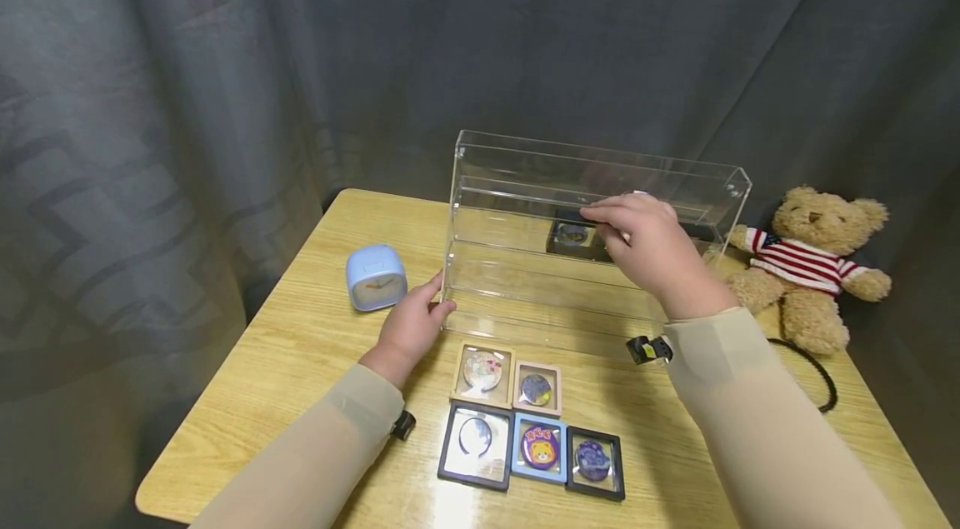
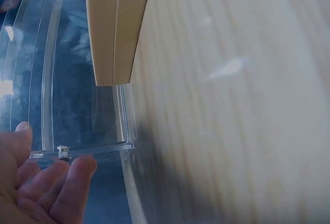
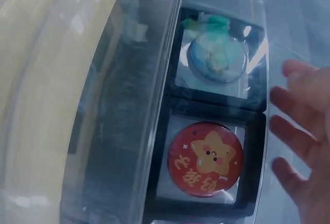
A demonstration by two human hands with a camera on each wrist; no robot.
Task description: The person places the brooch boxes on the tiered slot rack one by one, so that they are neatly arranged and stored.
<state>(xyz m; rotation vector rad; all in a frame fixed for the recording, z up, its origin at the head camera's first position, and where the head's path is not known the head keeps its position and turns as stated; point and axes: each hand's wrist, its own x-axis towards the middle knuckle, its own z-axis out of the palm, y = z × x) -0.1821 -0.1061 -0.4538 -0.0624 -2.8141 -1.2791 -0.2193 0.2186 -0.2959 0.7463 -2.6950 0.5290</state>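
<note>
A clear acrylic display shelf [image 1: 555,275] with several tiers stands upright on the table. My left hand [image 1: 411,325] holds its left side panel, thumb on one face and fingers on the other; the left wrist view shows this hand [image 2: 46,182] beside a small metal screw [image 2: 63,152]. Black-framed badge cases stand in a row on an upper tier, one with a blue round badge [image 3: 217,56] and one with a red star badge [image 3: 205,159]. My right hand [image 1: 643,242] is at this row, and in the right wrist view its fingers [image 3: 294,136] are loosely spread beside the cases' edges.
Before the shelf lie several badge cases: tan-framed [image 1: 482,373], pink-framed [image 1: 537,389], blue-framed [image 1: 539,447] and black-framed [image 1: 595,462]. A blue clock [image 1: 376,277] stands left. A teddy bear [image 1: 813,262] sits right, near a black cord [image 1: 825,383]. Curtains [image 1: 450,54] hang behind.
</note>
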